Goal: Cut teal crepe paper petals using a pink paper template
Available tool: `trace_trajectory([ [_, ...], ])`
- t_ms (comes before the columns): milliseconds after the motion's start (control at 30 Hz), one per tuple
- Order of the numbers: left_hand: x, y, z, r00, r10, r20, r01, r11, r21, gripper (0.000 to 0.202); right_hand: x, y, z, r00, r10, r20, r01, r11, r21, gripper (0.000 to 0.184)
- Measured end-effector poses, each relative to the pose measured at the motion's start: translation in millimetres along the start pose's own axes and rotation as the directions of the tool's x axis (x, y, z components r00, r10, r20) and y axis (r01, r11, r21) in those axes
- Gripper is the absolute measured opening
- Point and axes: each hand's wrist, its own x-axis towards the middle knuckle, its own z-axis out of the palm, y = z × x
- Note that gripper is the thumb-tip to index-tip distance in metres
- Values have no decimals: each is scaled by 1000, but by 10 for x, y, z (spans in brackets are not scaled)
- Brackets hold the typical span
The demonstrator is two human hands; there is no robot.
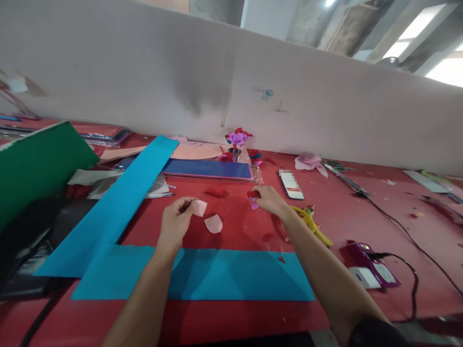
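Note:
My left hand [176, 219] pinches a pale pink paper piece [200, 208] between thumb and fingers. Just below it, a second pale pink petal-shaped piece [213, 224] lies flat on the red tabletop. Farther right, my right hand [269, 198] has its fingers curled down at a small red piece [253, 194] and a purple scrap [254, 204]; whether it grips either is unclear. A dark red piece [216, 192] rests between the hands. In front of them stretches a long blue paper strip [231, 274], meeting another blue strip [144, 176] on the left.
Behind stand paper flowers [238, 139] in a small pot, near a dark blue pack [210, 169]. On the right are a phone [291, 184], yellow-handled pliers [311, 224], a corded tool [345, 177] and a purple device [374, 265]. A green board [43, 166] leans at left.

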Motion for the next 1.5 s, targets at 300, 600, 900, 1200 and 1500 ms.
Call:
trace_trajectory([
  [300,22,-64,7,1000,11,18,-12,1000,17,29,-18,156,155,993,-88,-78,85,996,-40,19],
  [600,14,-94,33,996,55,71,-63,990,125,17,-676,72,420,964,-254,-78,249,966,-72,30],
  [900,21,-214,140,901,180,395,-337,864,375,19,-895,336,17,964,-265,0,265,964,4,22],
  [1200,-36,-247,224,869,186,459,-440,716,542,22,-1256,236,313,987,-159,-21,158,987,-36,13],
  [1500,-190,-196,340,774,260,578,-569,685,454,21,-1834,419,-58,964,-111,-243,142,983,113,15],
])
